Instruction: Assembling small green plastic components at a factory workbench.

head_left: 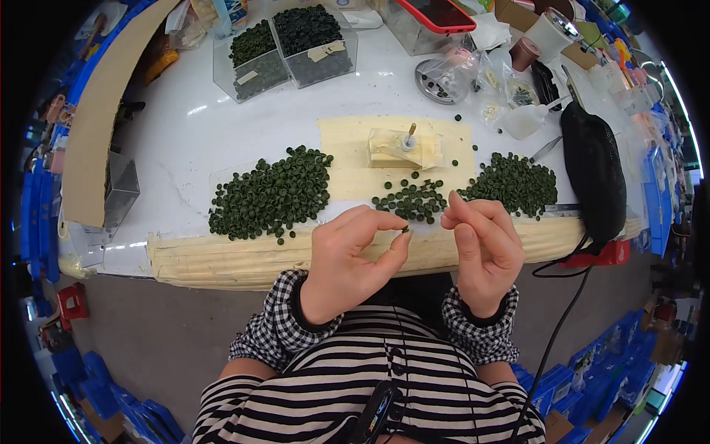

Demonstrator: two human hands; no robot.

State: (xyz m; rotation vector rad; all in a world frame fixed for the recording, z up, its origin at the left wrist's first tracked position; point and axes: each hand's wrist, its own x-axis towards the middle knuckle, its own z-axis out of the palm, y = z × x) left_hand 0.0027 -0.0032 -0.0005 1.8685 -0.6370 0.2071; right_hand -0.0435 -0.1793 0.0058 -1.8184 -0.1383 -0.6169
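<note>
Grip of the left hand (347, 251) is a narrow pinch: thumb and forefinger almost meet around one small dark green piece (405, 229), held just above the table's (185, 140) taped front edge. Whether the right hand (488, 248) has hold of anything is hard to tell; its fingers bunch near the thumb, and nothing plainly shows between them.

The work looks to be well underway, one piece at a time. Similar pieces lie in a large left heap (270, 196), a right heap (514, 185) and a sparse middle cluster (410, 200) just beyond the hands. Which of these is finished and which is waiting cannot be told from here, but plenty seems left either way. The taped block (384, 152) with its upright peg (412, 130) stands behind the cluster, untouched.

Both forearms come up from the lower edge in checked sleeves. The left wrist leans inward, fingers pointing right; the right hand is raised, fingers angled up and left, the two sets of fingertips near each other but apart.
</note>
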